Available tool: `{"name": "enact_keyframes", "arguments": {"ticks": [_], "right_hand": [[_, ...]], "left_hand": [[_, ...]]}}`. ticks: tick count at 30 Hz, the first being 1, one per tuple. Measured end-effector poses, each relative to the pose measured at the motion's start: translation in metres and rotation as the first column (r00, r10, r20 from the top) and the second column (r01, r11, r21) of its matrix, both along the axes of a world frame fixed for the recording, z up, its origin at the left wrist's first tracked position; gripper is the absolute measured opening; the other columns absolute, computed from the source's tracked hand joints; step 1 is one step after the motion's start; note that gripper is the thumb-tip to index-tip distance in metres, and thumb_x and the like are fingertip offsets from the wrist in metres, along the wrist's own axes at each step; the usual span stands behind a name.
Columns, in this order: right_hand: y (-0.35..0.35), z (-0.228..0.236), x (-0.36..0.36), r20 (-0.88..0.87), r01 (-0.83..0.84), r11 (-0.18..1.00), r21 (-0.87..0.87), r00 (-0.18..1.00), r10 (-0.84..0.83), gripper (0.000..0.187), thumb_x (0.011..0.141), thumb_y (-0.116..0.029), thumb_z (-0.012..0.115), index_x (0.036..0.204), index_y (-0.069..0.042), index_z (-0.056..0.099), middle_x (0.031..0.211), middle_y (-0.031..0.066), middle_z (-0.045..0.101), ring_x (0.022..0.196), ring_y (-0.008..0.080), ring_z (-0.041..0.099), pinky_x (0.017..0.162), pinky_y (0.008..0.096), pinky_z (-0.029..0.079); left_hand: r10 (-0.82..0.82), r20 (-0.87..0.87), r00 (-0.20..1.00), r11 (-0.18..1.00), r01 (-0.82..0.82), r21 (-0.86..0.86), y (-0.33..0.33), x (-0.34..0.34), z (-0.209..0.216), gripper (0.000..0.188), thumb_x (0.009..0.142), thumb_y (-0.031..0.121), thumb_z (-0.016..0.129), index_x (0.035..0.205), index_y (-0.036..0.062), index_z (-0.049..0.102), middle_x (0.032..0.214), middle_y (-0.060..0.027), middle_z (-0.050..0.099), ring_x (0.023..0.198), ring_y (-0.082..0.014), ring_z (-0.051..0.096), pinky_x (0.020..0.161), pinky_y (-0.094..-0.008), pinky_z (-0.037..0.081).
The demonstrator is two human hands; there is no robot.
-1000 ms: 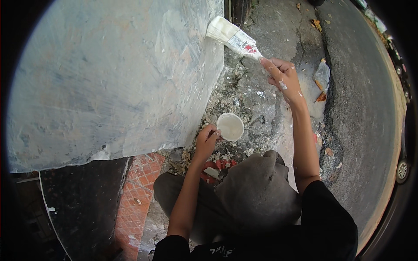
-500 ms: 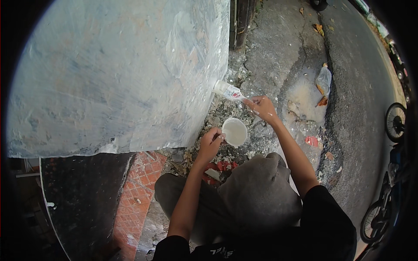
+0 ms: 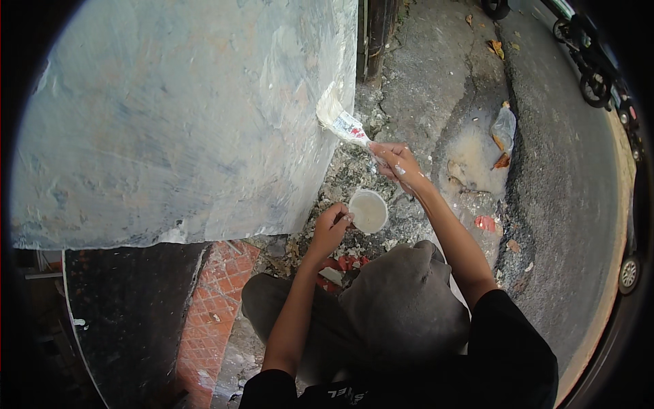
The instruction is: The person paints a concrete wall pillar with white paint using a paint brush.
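A flat paintbrush (image 3: 346,125) loaded with whitish paint is gripped by the handle in my right hand (image 3: 400,165). Its bristles press against the right edge of a wall (image 3: 191,129) streaked with pale grey-white paint. White smears mark the right hand's skin. My left hand (image 3: 332,228) pinches the rim of a small white plastic tub (image 3: 368,211) with pale liquid inside. The tub hangs to the right of that hand, over rubble-strewn ground.
Broken plaster and red fragments (image 3: 343,267) lie in front of my knee (image 3: 402,313). Orange tiles (image 3: 216,320) run at the lower left. Right of me are a pale puddle (image 3: 477,157), a plastic bag (image 3: 503,129) and a road (image 3: 572,170) with a motorcycle (image 3: 591,61).
The right hand and brush have moved up and left, and the bristles now bend against the wall. The left hand and tub have barely shifted. Vehicles on the road have changed place.
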State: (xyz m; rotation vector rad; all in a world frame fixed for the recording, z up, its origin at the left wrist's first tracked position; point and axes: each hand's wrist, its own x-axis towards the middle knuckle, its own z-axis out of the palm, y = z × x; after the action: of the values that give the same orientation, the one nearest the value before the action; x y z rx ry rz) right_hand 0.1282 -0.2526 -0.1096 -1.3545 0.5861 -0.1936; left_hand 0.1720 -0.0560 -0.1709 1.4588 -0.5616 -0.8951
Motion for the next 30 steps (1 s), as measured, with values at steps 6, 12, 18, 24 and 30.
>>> {"name": "enact_keyframes", "arguments": {"ticks": [6,12,18,24,30], "right_hand": [[-0.022,-0.062,-0.025,-0.251,-0.073,0.959,-0.273,0.968,0.002,0.038,0.073,-0.039,0.063,0.065,-0.002,0.064,0.047,-0.0016,0.044,0.044,0.0061,0.039,0.039,0.0243,0.029],[-0.013,0.072,-0.017,0.071,0.045,0.950,-0.309,0.997,-0.024,0.031,0.081,-0.028,0.057,0.060,-0.005,0.054,0.047,-0.0067,0.033,0.042,0.0021,0.026,0.038,0.0213,0.018],[-0.014,0.076,-0.013,0.173,0.018,0.987,-0.158,0.985,0.010,0.029,0.082,-0.027,0.055,0.064,-0.005,0.054,0.048,-0.0061,0.033,0.039,0.0021,0.024,0.036,0.0210,0.014],[0.008,-0.040,-0.018,-0.057,-0.075,0.995,-0.071,0.996,0.071,0.033,0.080,-0.031,0.056,0.061,-0.004,0.054,0.048,-0.0051,0.036,0.041,0.0034,0.030,0.037,0.0210,0.021],[-0.001,-0.029,-0.041,-0.150,-0.102,0.908,-0.407,0.988,0.043,0.036,0.079,-0.030,0.058,0.056,-0.003,0.053,0.048,-0.0041,0.038,0.043,0.0048,0.035,0.040,0.0220,0.027]], "left_hand": [[-0.015,0.027,1.000,1.000,0.015,0.020,-0.002,-0.001,-0.006,0.010,0.079,0.007,0.049,0.073,0.0001,0.046,0.062,-0.0025,0.049,0.059,-0.0083,0.050,0.055,-0.0238,0.041],[-0.067,0.029,0.997,0.993,0.064,0.100,0.000,0.001,-0.004,0.007,0.081,0.008,0.049,0.076,0.0017,0.048,0.069,-0.0012,0.050,0.065,-0.0081,0.050,0.060,-0.0229,0.044],[-0.070,0.051,0.996,0.993,0.065,0.100,0.001,0.001,-0.016,0.008,0.081,0.008,0.049,0.075,0.0022,0.047,0.068,-0.0008,0.050,0.065,-0.0076,0.050,0.061,-0.0229,0.043],[-0.114,0.039,0.993,0.988,0.109,0.105,0.001,-0.001,-0.006,0.009,0.080,0.008,0.050,0.075,0.0016,0.047,0.069,-0.0015,0.050,0.065,-0.0075,0.050,0.060,-0.0219,0.043],[-0.127,0.129,0.984,0.979,0.104,0.174,0.006,0.000,-0.012,0.010,0.080,0.010,0.051,0.076,0.0016,0.047,0.066,-0.0016,0.051,0.063,-0.0074,0.050,0.058,-0.0218,0.041]]}}
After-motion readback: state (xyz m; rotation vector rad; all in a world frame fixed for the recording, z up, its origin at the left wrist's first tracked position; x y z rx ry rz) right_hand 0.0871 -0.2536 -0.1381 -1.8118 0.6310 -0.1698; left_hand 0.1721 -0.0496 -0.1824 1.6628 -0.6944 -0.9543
